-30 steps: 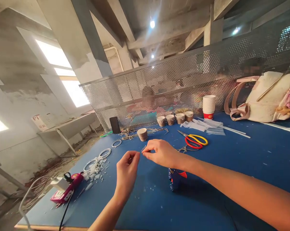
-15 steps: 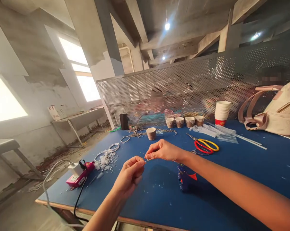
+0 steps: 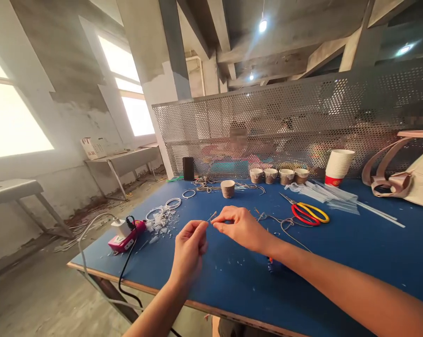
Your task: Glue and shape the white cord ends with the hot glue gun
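- Thin strand (image 3: pixel 213 216): up between the two hands' fingertips, above the blue table (image 3: pixel 239 285), nearer the wearer than the lone brown-sided cup (image 3: pixel 227 190).
- Left hand (image 3: pixel 189 245): thumb and forefinger pinch the strand, the other fingers curled in.
- Right hand (image 3: pixel 242 228): thumb and forefinger drawn together at the strand; whether they grip it or only touch it is too small to tell.
- Step in hand, as I judge it: fine fingertip work on the strand's end. It calls for a steady left pinch and a light, exact right touch, since so thin a piece could slip.
- Loose cord (image 3: pixel 285 222): beyond the right wrist, beside the red-and-yellow-handled scissors (image 3: pixel 310 213).
- Blue tool (image 3: pixel 270 266): mostly hidden by the right forearm.
- Farther out: white rings (image 3: pixel 173 203) and pale scraps (image 3: pixel 162 227) to the left, four cups (image 3: pixel 256 175) by the mesh screen (image 3: pixel 211 135).
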Demonstrator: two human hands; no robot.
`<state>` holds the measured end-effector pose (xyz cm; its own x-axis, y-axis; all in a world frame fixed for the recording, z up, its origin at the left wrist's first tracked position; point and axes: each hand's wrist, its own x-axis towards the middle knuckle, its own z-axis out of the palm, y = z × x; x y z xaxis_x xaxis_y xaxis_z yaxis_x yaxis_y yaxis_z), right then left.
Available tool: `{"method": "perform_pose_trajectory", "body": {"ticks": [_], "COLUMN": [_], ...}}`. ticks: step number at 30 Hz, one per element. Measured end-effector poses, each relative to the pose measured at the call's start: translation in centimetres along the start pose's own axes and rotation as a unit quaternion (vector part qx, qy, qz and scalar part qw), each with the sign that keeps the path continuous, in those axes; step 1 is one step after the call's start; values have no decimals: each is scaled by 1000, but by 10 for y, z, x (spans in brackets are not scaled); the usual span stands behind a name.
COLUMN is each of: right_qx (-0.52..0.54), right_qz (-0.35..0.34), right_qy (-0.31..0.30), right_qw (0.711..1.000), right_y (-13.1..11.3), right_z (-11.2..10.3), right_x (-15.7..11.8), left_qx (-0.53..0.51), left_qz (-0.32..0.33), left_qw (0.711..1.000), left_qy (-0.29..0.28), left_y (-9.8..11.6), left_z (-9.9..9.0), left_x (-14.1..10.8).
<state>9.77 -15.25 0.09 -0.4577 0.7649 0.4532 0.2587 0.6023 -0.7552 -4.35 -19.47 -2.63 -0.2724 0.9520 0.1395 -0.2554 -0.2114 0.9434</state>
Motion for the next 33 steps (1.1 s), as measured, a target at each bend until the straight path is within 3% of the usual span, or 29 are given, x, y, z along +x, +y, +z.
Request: {"method": "perform_pose_trajectory", "body": {"ticks": [4, 7, 10, 14, 18, 20, 22, 25, 28, 33], "right_qx": [195, 248, 198, 70, -133, -218, -245, -150, 41, 276], "right_qz": [147, 163, 139, 95, -22, -90, -114, -66, 48, 194], "right_qy": [-40, -103, -184, -241, -172, -114, -64, -9, -3, -4], "right_qw": [969, 949, 953, 963, 976, 965, 961, 986, 998, 941], "right_y": [8, 13, 12, 2, -12, -16, -16, -11, -5, 0], "right_z": [2, -4, -16, -27, -19, -10, -3, 5, 10, 16], "right_x": [3, 11, 19, 24, 16, 8, 0, -8, -10, -12], "left_qx": [-93, -78, -5, 155, 243, 221, 161, 35, -56, -122], "left_qz": [-81, -128, -143, -74, 41, 67, 60, 16, -57, -158], "left_qw": [991, 983, 977, 973, 968, 973, 985, 999, 997, 976], "left_qy": [-49, -108, -156, -154, -53, -10, 6, 0, -23, -86], "left_y": [1, 3, 8, 15, 11, 6, 2, 1, 5, 7], "left_z": [-2, -8, -14, -15, -11, -10, -9, -7, -6, -10], "left_x": [-2, -2, -1, -1, -4, -5, -7, -9, -12, -17]}}
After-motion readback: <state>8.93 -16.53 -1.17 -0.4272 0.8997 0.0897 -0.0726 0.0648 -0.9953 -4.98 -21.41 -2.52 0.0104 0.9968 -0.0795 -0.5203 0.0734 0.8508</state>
